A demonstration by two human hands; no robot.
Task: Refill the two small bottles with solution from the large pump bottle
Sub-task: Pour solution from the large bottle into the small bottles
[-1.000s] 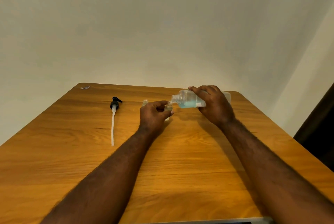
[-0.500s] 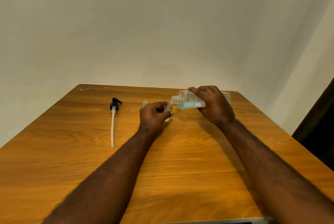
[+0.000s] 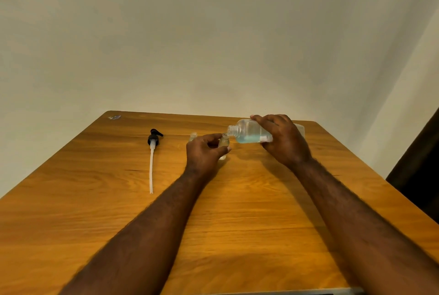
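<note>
The large bottle, clear plastic with its threaded neck uncapped, lies tipped almost level above the far middle of the table, neck pointing left. Pale blue liquid pools along its lower side. A small white patch sits on it by the palm, too small to show any writing. The right hand grips this bottle from above, fingers curled over its body. Its mouth comes right up to the mouth of a small clear bottle; whether the two touch cannot be told. The left hand pinches that small bottle between thumb and curled fingers and holds it upright, low by the table top. A second small bottle stands uncapped just beyond the left hand's knuckles, apart from it. Farther left lies the black pump head, its long white tube running toward the near side. At the far left corner lies a small pale scrap, its markings unreadable. The table is warm orange-brown wood grain, with a grey strip along its near edge. Plain off-white walls rise behind it, and a dark shape stands at the right.
</note>
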